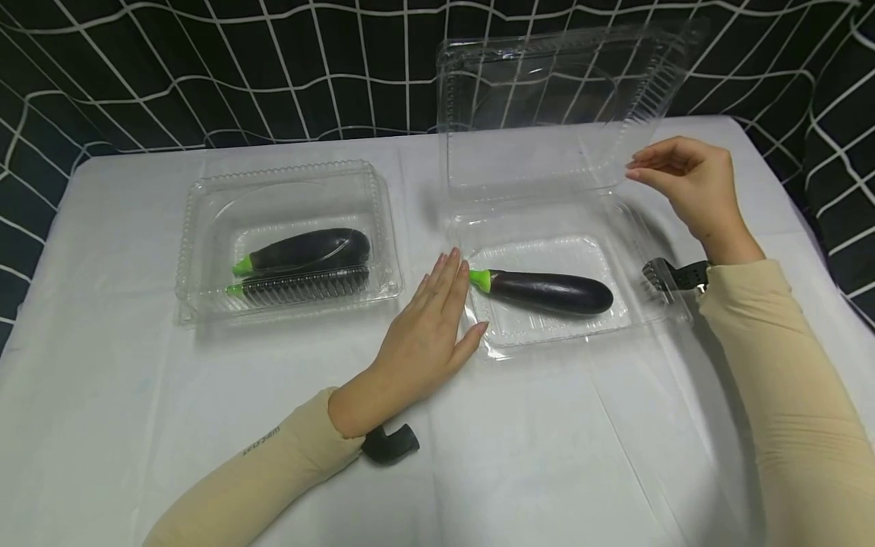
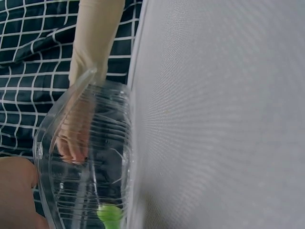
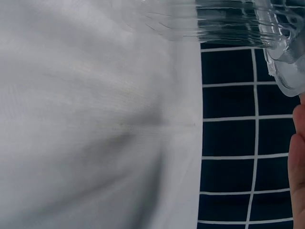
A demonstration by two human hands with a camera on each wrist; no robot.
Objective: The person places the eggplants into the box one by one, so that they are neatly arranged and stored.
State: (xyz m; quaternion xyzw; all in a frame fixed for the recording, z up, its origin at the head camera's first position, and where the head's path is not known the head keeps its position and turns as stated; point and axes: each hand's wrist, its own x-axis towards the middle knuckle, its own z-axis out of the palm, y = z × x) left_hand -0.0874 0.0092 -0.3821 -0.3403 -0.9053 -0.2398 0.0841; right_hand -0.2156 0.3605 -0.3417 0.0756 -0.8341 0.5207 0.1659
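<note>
A clear plastic clamshell container (image 1: 547, 334) stands at right on the table, its lid (image 1: 540, 159) raised at the back. Inside lies one dark eggplant (image 1: 552, 292), green stem end toward the left. My left hand (image 1: 427, 327) is laid with straight fingers along the container's left edge, fingertips beside the stem. At the lid's right edge, my right hand (image 1: 693, 182) pinches with thumb and fingers. The left wrist view shows the green stem (image 2: 110, 215) through the ribbed wall. In the right wrist view, fingers (image 3: 298, 138) show just below the lid's corner.
A closed clear container (image 1: 283, 171) stands at left with an eggplant (image 1: 307, 249) inside; dark and green show again through its ribbed front. White cloth covers the table (image 1: 519, 456). Behind it hangs a dark cloth with a white grid (image 1: 273, 76). Black straps (image 1: 391, 444) sit at the wrists.
</note>
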